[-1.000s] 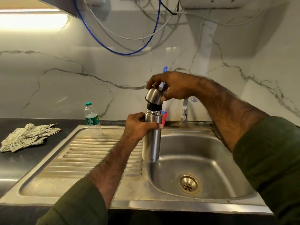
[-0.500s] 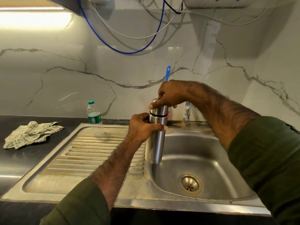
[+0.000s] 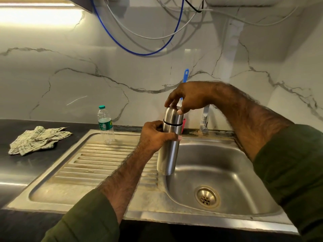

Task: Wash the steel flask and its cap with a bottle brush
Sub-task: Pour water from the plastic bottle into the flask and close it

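- We see the steel flask (image 3: 168, 147) held upright in the air, over the edge where the ribbed draining board (image 3: 97, 165) meets the sink (image 3: 218, 172) bowl
- The left hand (image 3: 155, 137) is wrapped round the flask's upper body just under the black ring, fingers closed on it, thumb across the front
- The cap (image 3: 173, 115) sits on top of the flask, down to the black ring
- The right hand (image 3: 190, 98) comes over from above, fingertips curled and pinched round the cap's top edge
- Behind the right hand a blue brush handle (image 3: 185, 75) sticks up against the marble wall; we cannot see its lower part
- The tap (image 3: 204, 121) stands at the back rim of the sink, just beside the right forearm
- A small plastic water bottle (image 3: 104, 124) with a green cap stands at the far end of the draining board
- A crumpled checked cloth (image 3: 37, 139) lies on the dark counter, well to the left
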Motion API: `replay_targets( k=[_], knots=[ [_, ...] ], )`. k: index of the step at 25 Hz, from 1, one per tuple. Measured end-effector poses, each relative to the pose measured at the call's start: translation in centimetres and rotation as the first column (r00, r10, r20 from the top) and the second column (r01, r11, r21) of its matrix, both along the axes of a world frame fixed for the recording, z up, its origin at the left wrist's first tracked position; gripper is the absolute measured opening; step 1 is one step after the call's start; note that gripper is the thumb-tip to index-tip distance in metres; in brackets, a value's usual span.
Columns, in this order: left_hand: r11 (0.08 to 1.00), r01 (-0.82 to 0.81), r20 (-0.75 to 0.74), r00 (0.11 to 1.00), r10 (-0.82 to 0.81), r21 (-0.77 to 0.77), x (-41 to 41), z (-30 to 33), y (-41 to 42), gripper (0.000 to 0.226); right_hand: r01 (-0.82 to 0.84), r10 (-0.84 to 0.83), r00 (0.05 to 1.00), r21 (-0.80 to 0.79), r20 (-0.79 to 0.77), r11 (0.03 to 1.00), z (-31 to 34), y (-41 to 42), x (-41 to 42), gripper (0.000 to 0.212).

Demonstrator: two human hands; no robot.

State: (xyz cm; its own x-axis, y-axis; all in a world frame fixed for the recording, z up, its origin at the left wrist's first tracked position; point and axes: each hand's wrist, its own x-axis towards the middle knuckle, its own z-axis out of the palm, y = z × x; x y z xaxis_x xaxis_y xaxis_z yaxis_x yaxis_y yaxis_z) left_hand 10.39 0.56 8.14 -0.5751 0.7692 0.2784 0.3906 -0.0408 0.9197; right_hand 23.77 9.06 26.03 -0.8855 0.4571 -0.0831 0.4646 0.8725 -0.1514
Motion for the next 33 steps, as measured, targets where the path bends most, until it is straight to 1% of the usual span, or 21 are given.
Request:
replay_targets(
  k=[2, 3, 5, 7, 8, 10, 12, 13, 14, 15, 17, 18, 20, 22, 23, 24, 26, 27, 28, 31, 33],
  knots=[
    [1.000, 0.003, -0.022, 1.000, -0.004, -0.005, 0.2, 0.1, 0.0, 0.063, 0.056, -0.054, 0.998, 0.078, -0.018, 0.995, -0.3, 0.0, -0.5, 0.031],
    [1.000, 0.004, -0.022, 1.000, -0.005, -0.001, 0.2, 0.1, -0.1, 0.062, 0.107, -0.104, 0.994, 0.129, -0.026, 0.986, -0.6, -0.1, -0.8, 0.038],
    [1.000, 0.008, -0.012, 1.000, -0.008, 0.008, 0.1, 0.0, -0.3, 0.059, 0.209, -0.208, 0.978, 0.280, -0.035, 0.937, -1.5, -0.8, -1.0, 0.069],
    [1.000, 0.018, -0.019, 1.000, -0.017, 0.016, -0.2, 0.1, -0.5, 0.056, 0.252, -0.242, 0.967, 0.431, -0.080, 0.866, -2.5, -1.1, -1.3, 0.082],
    [1.000, 0.016, -0.017, 1.000, -0.016, 0.017, -0.3, 0.1, -0.6, 0.057, 0.272, -0.248, 0.962, 0.455, -0.114, 0.848, -2.7, -1.0, -1.2, 0.086],
    [1.000, 0.002, 0.014, 1.000, -0.003, 0.022, -0.5, 0.3, -0.6, 0.057, 0.249, -0.209, 0.968, 0.399, -0.142, 0.883, -2.5, -0.6, -1.1, 0.082],
    [0.999, -0.005, 0.047, 0.999, 0.003, 0.035, -0.8, 0.4, -0.7, 0.054, 0.090, -0.074, 0.992, 0.158, -0.105, 0.983, -1.8, 0.1, -0.9, 0.049],
    [0.999, -0.002, 0.053, 0.999, 0.000, 0.043, -0.8, 0.5, -0.6, 0.055, -0.001, 0.004, 0.997, 0.046, -0.072, 0.999, -1.5, 0.2, -0.7, 0.049],
    [0.999, 0.002, 0.052, 0.999, -0.005, 0.050, -0.7, 0.6, -0.6, 0.055, -0.054, 0.055, 0.996, 0.007, -0.065, 0.998, -1.4, 0.2, -0.6, 0.055],
    [0.999, 0.005, 0.045, 0.999, -0.007, 0.053, -0.6, 0.8, -0.6, 0.055, -0.062, 0.064, 0.995, 0.020, -0.075, 0.998, -1.4, 0.4, -0.7, 0.054],
    [0.999, 0.013, 0.029, 0.999, -0.014, 0.046, -0.4, 1.0, -0.5, 0.052, 0.020, -0.010, 0.992, 0.075, -0.128, 0.997, -1.6, 0.6, -1.1, 0.042],
    [0.999, 0.020, 0.032, 0.999, -0.022, 0.045, -0.3, 1.0, -0.5, 0.049, 0.075, -0.059, 0.988, 0.108, -0.143, 0.991, -1.7, 0.6, -1.3, 0.048],
    [0.998, 0.034, 0.051, 0.998, -0.037, 0.053, -0.2, 0.9, -0.6, 0.046, 0.203, -0.179, 0.976, 0.223, -0.125, 0.953, -2.2, 0.3, -1.4, 0.071],
    [0.996, 0.043, 0.087, 0.995, -0.049, 0.076, -0.4, 0.6, -0.7, 0.045, 0.239, -0.214, 0.971, 0.363, -0.107, 0.901, -3.0, 0.4, -1.6, 0.083],
    [0.994, 0.058, 0.117, 0.991, -0.069, 0.092, -0.5, 0.5, -1.0, 0.044, 0.218, -0.190, 0.975, 0.375, -0.112, 0.901, -3.3, 0.6, -1.5, 0.087],
    [0.989, 0.097, 0.142, 0.983, -0.112, 0.111, -0.8, 0.5, -1.2, 0.042, 0.171, -0.136, 0.982, 0.315, -0.129, 0.934, -3.4, 0.9, -1.1, 0.087],
    [0.955, 0.248, 0.160, 0.948, -0.274, 0.162, -1.6, 0.6, -1.6, 0.042, -0.013, 0.016, 0.977, 0.015, -0.213, 1.000, -3.1, 1.1, -0.1, 0.078],
    [0.917, 0.351, 0.163, 0.910, -0.381, 0.188, -2.0, 0.6, -1.7, 0.042, -0.123, 0.082, 0.959, -0.140, -0.272, 0.982, -3.2, 1.0, 0.3, 0.071],
    [0.865, 0.455, 0.173, 0.854, -0.491, 0.212, -2.1, 0.8, -1.9, 0.042, -0.201, 0.120, 0.936, -0.220, -0.332, 0.955, -3.6, 0.8, 0.5, 0.064],
    [0.746, 0.610, 0.255, 0.702, -0.665, 0.268, -1.9, 1.3, -2.1, 0.040, -0.314, 0.072, 0.816, -0.336, -0.573, 0.888, -6.1, -0.1, -0.2, 0.049],
    [0.760, 0.587, 0.286, 0.705, -0.649, 0.278, -1.4, 1.6, -2.0, 0.042, -0.361, -0.059, 0.711, -0.435, -0.701, 0.825, -7.5, -0.4, -0.7, 0.033]
  ],
)
